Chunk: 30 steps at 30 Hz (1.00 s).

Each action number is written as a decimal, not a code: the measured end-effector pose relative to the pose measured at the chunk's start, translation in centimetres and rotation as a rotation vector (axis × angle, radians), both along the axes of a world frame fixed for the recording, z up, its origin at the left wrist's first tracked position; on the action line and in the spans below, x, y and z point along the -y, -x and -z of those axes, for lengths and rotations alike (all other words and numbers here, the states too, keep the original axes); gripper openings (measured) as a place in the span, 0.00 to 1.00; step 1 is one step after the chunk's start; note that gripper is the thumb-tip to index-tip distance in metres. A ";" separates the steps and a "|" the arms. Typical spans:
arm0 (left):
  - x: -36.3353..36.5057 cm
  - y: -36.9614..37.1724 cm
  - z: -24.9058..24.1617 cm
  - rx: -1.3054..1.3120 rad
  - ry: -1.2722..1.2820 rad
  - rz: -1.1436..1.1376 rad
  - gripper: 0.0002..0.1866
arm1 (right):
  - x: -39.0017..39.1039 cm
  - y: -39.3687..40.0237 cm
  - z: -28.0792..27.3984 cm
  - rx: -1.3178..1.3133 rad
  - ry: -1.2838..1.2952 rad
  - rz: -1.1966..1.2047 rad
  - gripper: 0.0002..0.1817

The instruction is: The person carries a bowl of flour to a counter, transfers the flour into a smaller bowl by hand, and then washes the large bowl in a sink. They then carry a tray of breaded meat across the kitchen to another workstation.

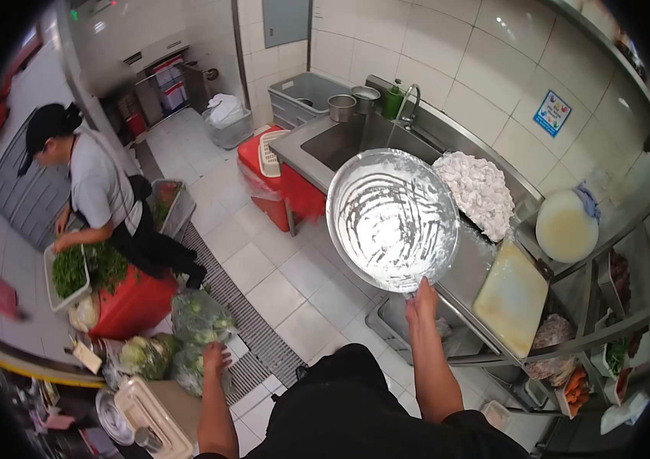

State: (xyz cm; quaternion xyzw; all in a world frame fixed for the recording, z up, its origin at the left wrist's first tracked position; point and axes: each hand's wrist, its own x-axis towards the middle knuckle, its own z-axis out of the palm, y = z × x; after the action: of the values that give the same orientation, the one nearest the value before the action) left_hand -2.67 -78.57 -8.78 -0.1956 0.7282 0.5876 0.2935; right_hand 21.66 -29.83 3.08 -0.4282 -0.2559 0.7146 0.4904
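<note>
— Closest to the lens, what do you make out?

— Dark clothing at the bottom, and both bare arms rising out of it. From the head view, the right hand [421,300] is closed around the lower rim of a round metal basin [392,219], pinching it at the edge and tipping it up so its inside faces the camera. White floury residue streaks that inside.

— Where does the basin sit relative to the steel counter?

— It hangs over the near edge of the steel counter [469,264], just left of the pile of white coated pieces [479,193] heaped on it. A cutting board [512,297] lies on the counter nearer the person; the sink [338,142] is at the far end.

— And the other hand?

— The left hand [217,357] is well left of the counter, fingers spread open, resting on a clear bag of greens [198,320], probably for balance. Farther left, a co-worker [103,195] bends over a tray of herbs [68,273].
</note>
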 end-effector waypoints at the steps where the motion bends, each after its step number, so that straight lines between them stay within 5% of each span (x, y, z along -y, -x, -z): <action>1: -2.3 2.7 -1.4 -0.001 0.007 0.017 0.09 | -1.1 1.8 0.2 -0.052 -0.010 0.025 0.15; 11: -22.5 14.1 -5.6 0.007 -0.150 0.292 0.09 | -16.9 21.3 4.3 0.031 0.032 0.121 0.10; 17: -33.0 18.3 -11.5 -0.085 -0.143 0.475 0.11 | -27.3 30.9 9.9 0.113 0.055 0.038 0.18; 24: -45.2 24.7 -15.4 -0.100 -0.244 0.624 0.11 | -31.1 35.2 16.3 0.820 0.283 0.070 0.21; 30: -61.1 30.5 -13.1 0.103 -0.304 1.063 0.14 | -32.4 34.4 20.3 0.727 0.350 0.022 0.20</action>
State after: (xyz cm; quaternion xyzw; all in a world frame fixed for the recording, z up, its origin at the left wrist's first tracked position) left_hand -33.15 -17.43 4.36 0.2149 0.6184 0.4467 0.6099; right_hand -12.69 2.55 -17.20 -0.7330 -0.2825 0.5439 0.2952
